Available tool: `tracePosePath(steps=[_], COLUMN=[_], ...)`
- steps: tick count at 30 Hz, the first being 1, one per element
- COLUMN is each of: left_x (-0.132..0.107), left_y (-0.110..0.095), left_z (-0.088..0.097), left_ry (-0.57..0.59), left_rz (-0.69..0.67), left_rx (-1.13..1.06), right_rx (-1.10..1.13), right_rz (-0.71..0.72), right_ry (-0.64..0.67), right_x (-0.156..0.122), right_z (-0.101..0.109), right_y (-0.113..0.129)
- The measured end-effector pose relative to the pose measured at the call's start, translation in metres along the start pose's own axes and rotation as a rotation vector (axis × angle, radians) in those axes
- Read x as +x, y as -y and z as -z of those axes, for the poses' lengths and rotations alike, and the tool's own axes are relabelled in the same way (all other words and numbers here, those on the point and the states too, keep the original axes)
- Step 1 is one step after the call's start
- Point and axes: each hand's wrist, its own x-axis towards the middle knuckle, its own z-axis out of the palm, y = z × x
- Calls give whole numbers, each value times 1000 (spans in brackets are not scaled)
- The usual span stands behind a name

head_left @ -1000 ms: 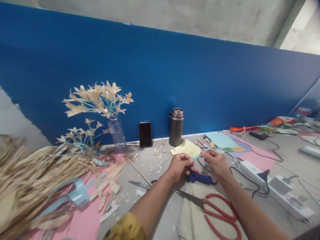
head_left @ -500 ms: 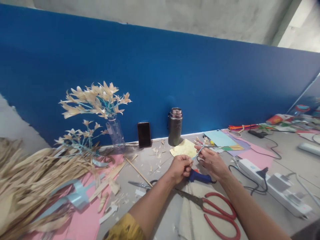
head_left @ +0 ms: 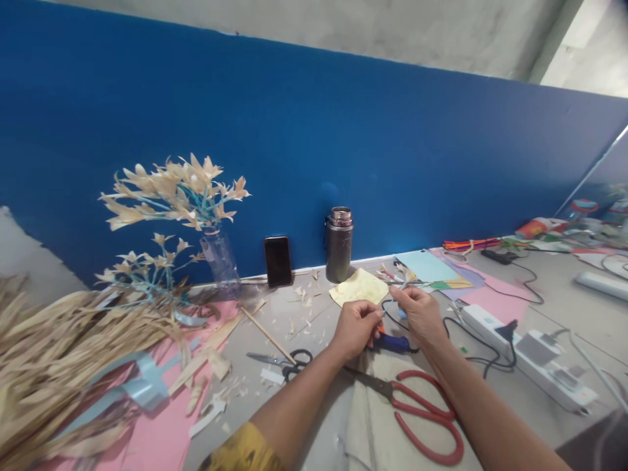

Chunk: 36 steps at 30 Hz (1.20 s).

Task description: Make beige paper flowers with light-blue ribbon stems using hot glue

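Note:
My left hand point(head_left: 357, 330) is closed, thumb and fingertips pinching one end of a thin light-blue stem point(head_left: 386, 306). At the other end my right hand point(head_left: 418, 315) pinches it too, near a small pale flower point(head_left: 405, 273) that shows just past the fingertips. Parts of the stem are hidden by the fingers. Below and between the hands lies a dark blue glue gun point(head_left: 392, 343) with an orange part. Large red-handled scissors point(head_left: 424, 409) lie between my forearms. Smaller black-handled scissors point(head_left: 297, 364) rest left of my left forearm.
Pale flowers point(head_left: 181, 190) stand in a clear bottle point(head_left: 220, 261) at back left, above dried husks point(head_left: 53, 347) and blue ribbon point(head_left: 147, 386). A phone point(head_left: 278, 261) and open flask point(head_left: 339, 245) stand by the blue partition point(head_left: 294, 131). A power strip point(head_left: 530, 360) lies right.
My right hand has turned and its fingers have closed in more around the stem. Both hands still hold it. The whole view has shifted slightly.

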Motion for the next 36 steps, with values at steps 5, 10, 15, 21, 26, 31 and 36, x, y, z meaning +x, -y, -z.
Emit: tracePosePath(steps=[5, 10, 15, 21, 26, 31, 36], left_x=[-3, 2, 7, 6, 6, 7, 6], left_y=[1, 4, 7, 8, 8, 6, 4], left_z=[-1, 1, 3, 4, 8, 14, 16], left_ry=[-95, -130, -24, -82, -62, 8, 32], left_rz=[-249, -165, 122, 78, 148, 251, 244], left_rx=[373, 223, -227, -206, -279, -387, -371], right_rx=[-15, 89, 208, 120, -16, -75, -93], right_rz=[-84, -193, -259, -214, -132, -105, -89], right_ry=[-64, 100, 302, 286, 241, 241, 251], right_x=[-4, -2, 0, 1, 2, 3, 3], right_z=[-3, -2, 1, 3, 7, 8, 8], right_y=[2, 6, 10, 10, 15, 16, 18])
